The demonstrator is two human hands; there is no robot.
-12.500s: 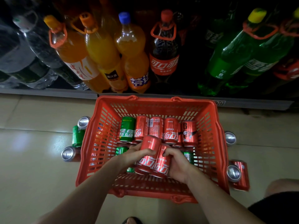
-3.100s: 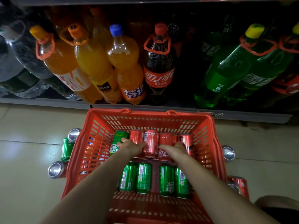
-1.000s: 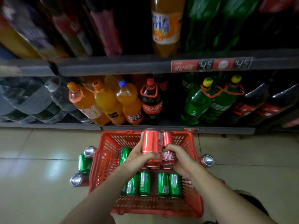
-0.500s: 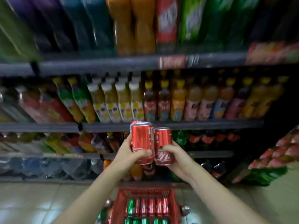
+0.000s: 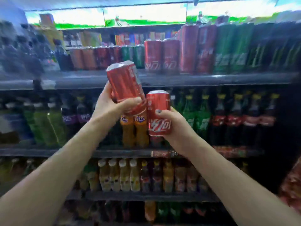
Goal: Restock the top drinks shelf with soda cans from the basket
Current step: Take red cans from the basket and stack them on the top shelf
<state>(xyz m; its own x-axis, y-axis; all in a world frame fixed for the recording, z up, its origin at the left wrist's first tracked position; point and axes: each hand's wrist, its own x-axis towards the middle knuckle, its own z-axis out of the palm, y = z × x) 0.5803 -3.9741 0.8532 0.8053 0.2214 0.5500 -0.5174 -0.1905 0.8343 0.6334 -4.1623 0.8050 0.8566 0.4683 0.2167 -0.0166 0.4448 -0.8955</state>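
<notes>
Both hands have risen toward the top drinks shelf point(image 5: 162, 79), left hand point(image 5: 112, 105) gripping a tilted red aluminium soda can point(image 5: 125, 88), right hand point(image 5: 172, 126) clasping an upright red soda can point(image 5: 158, 113); straighten the tilted one before sliding it in.

Head-worn view, facing forward, close before the drinks shelves point(image 5: 162, 79).
</notes>
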